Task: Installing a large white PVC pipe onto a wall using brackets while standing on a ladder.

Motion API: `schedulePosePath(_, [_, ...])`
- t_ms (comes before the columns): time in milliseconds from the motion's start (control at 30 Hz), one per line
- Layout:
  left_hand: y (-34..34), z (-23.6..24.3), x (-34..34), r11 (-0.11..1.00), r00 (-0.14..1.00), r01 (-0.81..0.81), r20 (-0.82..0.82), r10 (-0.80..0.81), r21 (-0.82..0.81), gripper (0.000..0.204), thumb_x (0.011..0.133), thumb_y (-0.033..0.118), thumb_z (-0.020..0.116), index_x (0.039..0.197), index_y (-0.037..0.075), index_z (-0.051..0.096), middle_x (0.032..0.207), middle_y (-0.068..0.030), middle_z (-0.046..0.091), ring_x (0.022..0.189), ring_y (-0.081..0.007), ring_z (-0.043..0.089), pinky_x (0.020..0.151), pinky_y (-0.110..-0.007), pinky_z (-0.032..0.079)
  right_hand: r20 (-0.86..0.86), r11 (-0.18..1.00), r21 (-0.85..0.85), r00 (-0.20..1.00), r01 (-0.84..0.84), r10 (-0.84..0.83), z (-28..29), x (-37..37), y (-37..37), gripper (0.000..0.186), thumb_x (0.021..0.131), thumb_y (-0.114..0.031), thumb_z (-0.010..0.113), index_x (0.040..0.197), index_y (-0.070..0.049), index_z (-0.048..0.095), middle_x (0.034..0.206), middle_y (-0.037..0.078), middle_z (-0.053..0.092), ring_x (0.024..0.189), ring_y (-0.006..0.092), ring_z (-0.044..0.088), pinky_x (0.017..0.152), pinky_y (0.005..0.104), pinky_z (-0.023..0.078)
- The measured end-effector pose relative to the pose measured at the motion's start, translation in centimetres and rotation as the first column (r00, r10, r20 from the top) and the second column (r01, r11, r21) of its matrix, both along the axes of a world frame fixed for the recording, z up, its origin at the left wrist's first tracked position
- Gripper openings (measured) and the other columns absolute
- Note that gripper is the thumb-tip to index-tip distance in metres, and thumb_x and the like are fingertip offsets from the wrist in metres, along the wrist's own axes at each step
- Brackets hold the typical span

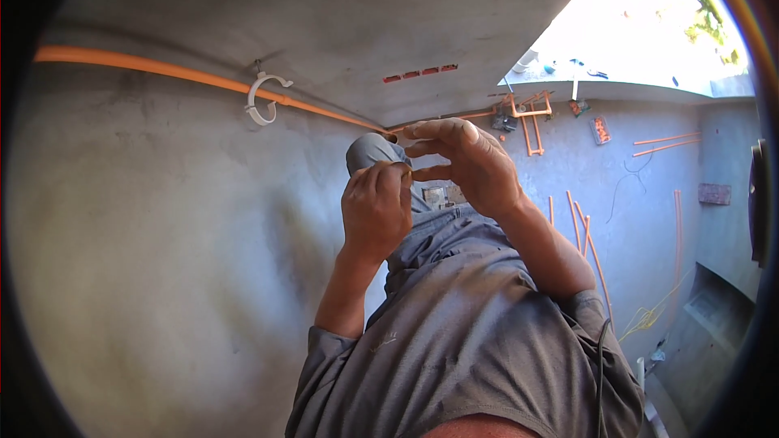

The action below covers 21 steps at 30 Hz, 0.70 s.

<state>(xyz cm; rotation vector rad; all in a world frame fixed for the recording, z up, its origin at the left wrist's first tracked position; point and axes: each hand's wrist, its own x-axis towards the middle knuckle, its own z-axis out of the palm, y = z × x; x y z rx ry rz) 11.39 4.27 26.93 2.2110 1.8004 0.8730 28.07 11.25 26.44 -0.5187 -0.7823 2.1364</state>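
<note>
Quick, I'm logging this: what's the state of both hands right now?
Left hand: closed, fingers curled; whether it holds anything small can't be told.
Right hand: open, fingers apart, one tip right by the left hand.

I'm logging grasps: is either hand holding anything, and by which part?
Cannot tell: the left hand is curled, its fingertips close to a fingertip of the spread right hand; anything pinched there is too small to make out.

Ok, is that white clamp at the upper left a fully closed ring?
No, the white clamp is a curved band whose two ends stand apart, leaving a gap toward the right of the picture.
</note>
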Motion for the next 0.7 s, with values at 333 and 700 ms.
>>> schedulePosePath(333, [-0.2, -0.8, -0.6, 0.985, 0.977, -0.147, 0.144, 0.158, -0.087, 0.01, 0.091, 0.015, 0.058, 0.089, 0.005, 0.057, 0.08, -0.0113, 0.062, 0.073, -0.0328, 0.061, 0.066, -0.041, 0.048, -0.118, 0.973, -0.229, 0.991, 0.04, -0.068, -0.2, 0.8, 1.6, 0.057, 0.098, -0.052, 0.038, 0.118, -0.003, 0.059, 0.125, 0.017, 0.057, 0.114, 0.0272, 0.057, 0.086, 0.041, 0.054])
schedulePosePath(700, [-0.2, 0.8, 1.2, 0.983, 0.859, -0.073, 0.49, 0.147, -0.167, 0.007, 0.085, 0.006, 0.067, 0.089, 0.003, 0.061, 0.081, -0.0108, 0.066, 0.077, -0.0283, 0.065, 0.071, -0.036, 0.051, -0.301, 0.919, -0.384, 0.953, -0.088, -0.034, -1.5, 1.4, 1.7, 0.064, 0.1, -0.053, 0.024, 0.121, -0.004, 0.059, 0.129, 0.02, 0.056, 0.106, 0.0267, 0.062, 0.066, 0.0349, 0.057])
